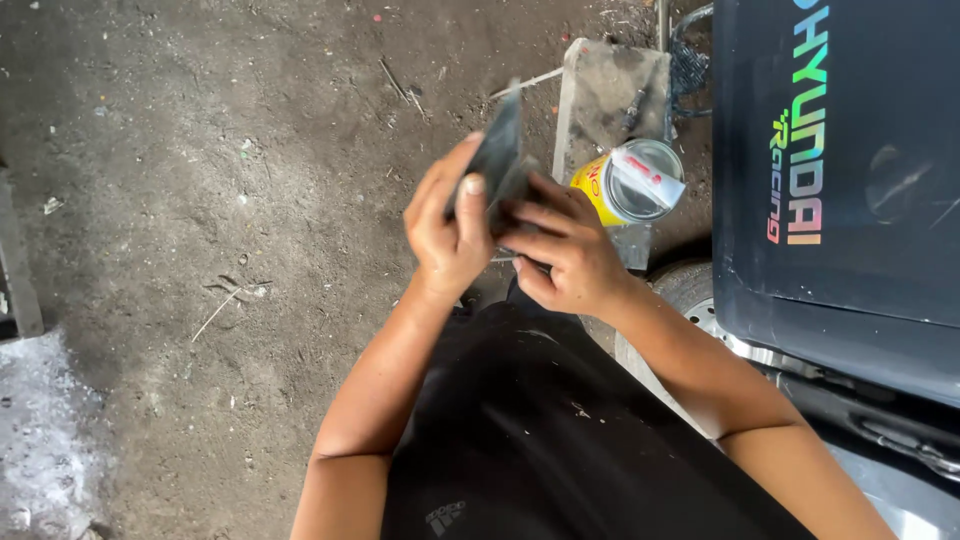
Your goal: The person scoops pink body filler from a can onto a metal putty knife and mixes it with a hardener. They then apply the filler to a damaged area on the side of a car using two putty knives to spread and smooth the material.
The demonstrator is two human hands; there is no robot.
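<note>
Head view: a dark grey, flat sheet [500, 150], seemingly folded abrasive paper though its kind cannot be told for certain, is held up between both hands above the dirt floor [200, 200]. The left hand [447, 225] is closed on the sheet's left face, the thumb laid flat along it and the fingers curled behind. The right hand [565, 255] is clenched on the lower right part, its fingertips pressed onto the fold. The sheet stands nearly upright, tilted slightly, and is carried by nothing but the two hands.

Just beyond the right hand, a yellow tin can [625, 185] with a shiny lid is seen standing on a grey slab [610, 85], at the slab's near edge; a white and red strip is laid across the lid. To the right, a dark machine housing [840, 180] with a wheel [690, 290] beneath it is seen.

The step in hand is judged to be the folding or creasing of the sheet. For the next move, a firm pinch along the fold would be called for, with the left grasp kept steady.
</note>
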